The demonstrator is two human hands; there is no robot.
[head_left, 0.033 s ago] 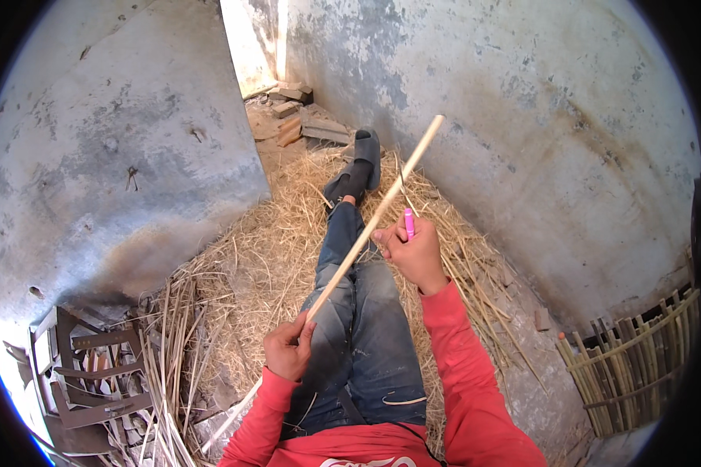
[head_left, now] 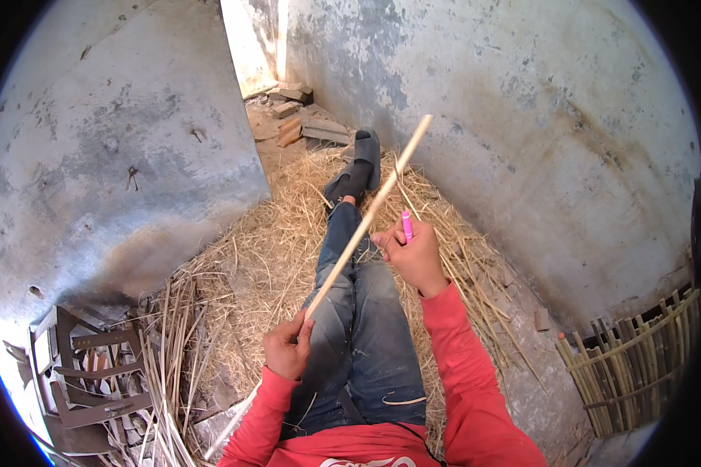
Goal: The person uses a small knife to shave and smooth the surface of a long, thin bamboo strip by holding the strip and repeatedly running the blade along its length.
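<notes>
A long pale peeled stick (head_left: pixel 366 220) slants up across my legs, from the lower left to the upper right. My left hand (head_left: pixel 287 347) is closed round its lower part, above my left thigh. Beside the stick's middle, on its right, my right hand (head_left: pixel 413 253) is closed on a small pink cylindrical object (head_left: pixel 406 226) with a pale band. One end of that object sticks up out of the fist. The fingers hide the rest, so its kind does not show. I cannot tell whether the right fingers touch the stick.
Wood shavings (head_left: pixel 241 257) cover the floor round my outstretched legs (head_left: pixel 382 335). Thin strips (head_left: pixel 171 350) lie at left beside a dark metal frame (head_left: pixel 105 373). A woven stick basket (head_left: pixel 639 366) stands at right. Bricks (head_left: pixel 288 97) lie between two worn walls (head_left: pixel 506 101).
The stick's far end has shifted slightly to the left. My right hand and the pink object have moved very slightly left; my left hand stays nearly in place.
</notes>
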